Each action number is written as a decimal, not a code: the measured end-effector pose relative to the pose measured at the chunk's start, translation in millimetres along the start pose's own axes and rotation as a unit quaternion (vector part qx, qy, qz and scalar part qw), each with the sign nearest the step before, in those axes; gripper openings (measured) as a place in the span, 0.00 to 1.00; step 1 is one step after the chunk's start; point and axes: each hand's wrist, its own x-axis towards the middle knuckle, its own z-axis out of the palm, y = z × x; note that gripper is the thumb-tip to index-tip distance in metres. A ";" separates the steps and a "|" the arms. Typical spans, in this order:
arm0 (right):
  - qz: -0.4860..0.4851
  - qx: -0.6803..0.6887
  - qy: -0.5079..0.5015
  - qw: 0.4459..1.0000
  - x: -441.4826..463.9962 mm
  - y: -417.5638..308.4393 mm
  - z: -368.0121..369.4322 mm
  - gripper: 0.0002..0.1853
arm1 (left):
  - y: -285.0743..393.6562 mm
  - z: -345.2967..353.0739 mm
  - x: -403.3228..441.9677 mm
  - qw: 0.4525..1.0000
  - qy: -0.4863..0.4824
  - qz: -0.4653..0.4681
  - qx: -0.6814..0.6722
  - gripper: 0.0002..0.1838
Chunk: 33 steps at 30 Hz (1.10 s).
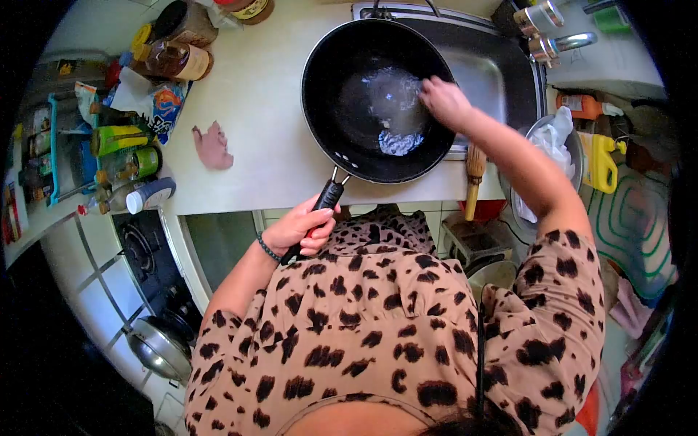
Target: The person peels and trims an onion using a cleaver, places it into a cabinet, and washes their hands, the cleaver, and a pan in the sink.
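Note:
A black wok [349, 94] with a little clear liquid inside is held over the counter's edge, partly above the sink. My left hand [307, 227] is wrapped round its black handle [329, 195]. At the wok's right side, my right hand [445, 103] is over the inner wall with its fingers curled together; whether anything is between the fingertips is too small to tell. Just right of the wok, a brush [475, 174] with a wooden handle lies at the sink's front edge.
Behind the wok is the steel sink [483, 76] with a faucet [574, 41]. Bottles [174, 59] and packets line the counter's left side, near a pinkish scrap [212, 145]. On the right are a metal bowl [579, 171] with a plastic bag and a yellow bottle [600, 163].

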 end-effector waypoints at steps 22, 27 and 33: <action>0.004 0.099 0.142 0.985 50.3 -57.9 7.7 0.14 | -17.2 -10.7 7.1 0.999 -0.034 0.026 -0.035 0.10; 0.046 0.177 0.021 0.983 -8.7 -85.1 0.5 0.14 | -15.2 -8.9 7.5 0.998 -0.038 0.033 -0.023 0.10; -0.046 0.434 0.090 0.895 10.7 -161.3 -19.4 0.08 | -14.3 -6.4 8.7 0.999 -0.030 0.019 -0.015 0.09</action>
